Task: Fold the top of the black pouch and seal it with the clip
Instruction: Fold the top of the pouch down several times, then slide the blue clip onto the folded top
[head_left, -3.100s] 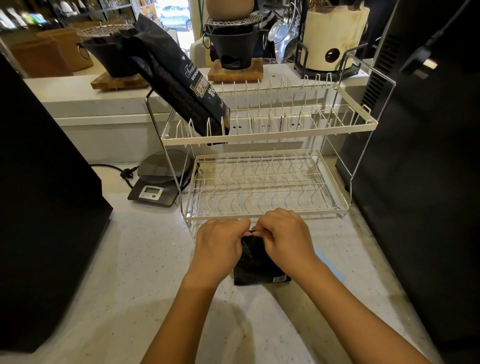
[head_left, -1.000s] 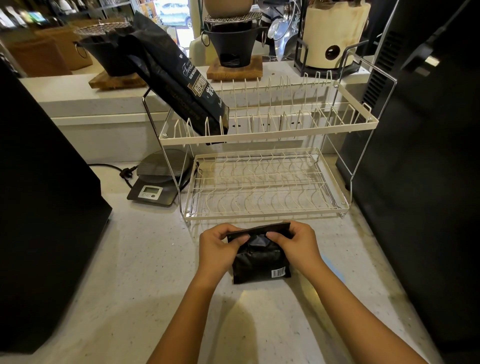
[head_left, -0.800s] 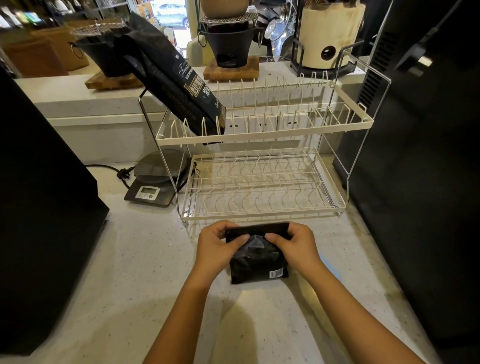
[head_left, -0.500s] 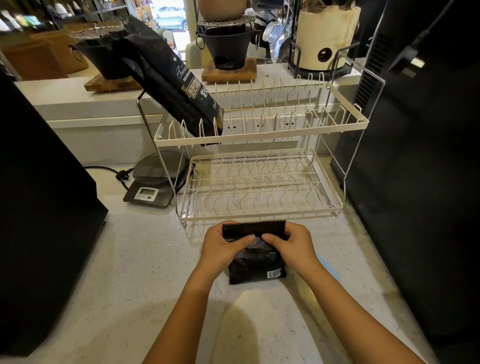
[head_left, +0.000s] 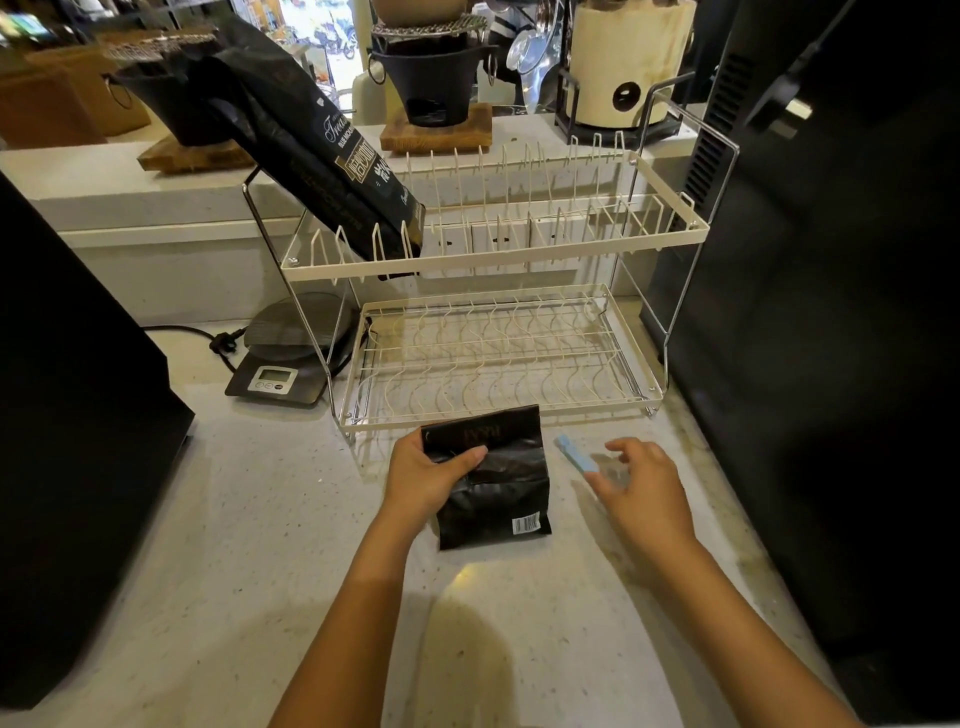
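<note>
The small black pouch (head_left: 493, 486) lies on the speckled counter, its top folded over toward me. My left hand (head_left: 431, 475) pinches the fold at the pouch's left side, thumb on top. A light blue clip (head_left: 575, 457) lies on the counter just right of the pouch. My right hand (head_left: 636, 486) hovers beside the clip with fingers spread, holding nothing; its fingertips are close to the clip's near end.
A two-tier white wire dish rack (head_left: 493, 353) stands right behind the pouch, with a large black coffee bag (head_left: 317, 156) leaning in its upper tier. A digital scale (head_left: 288, 364) sits left of the rack. Dark appliances flank both sides (head_left: 831, 312).
My right hand has let go of the pouch's top and moved right toward the blue clip. My left hand keeps the fold held down.
</note>
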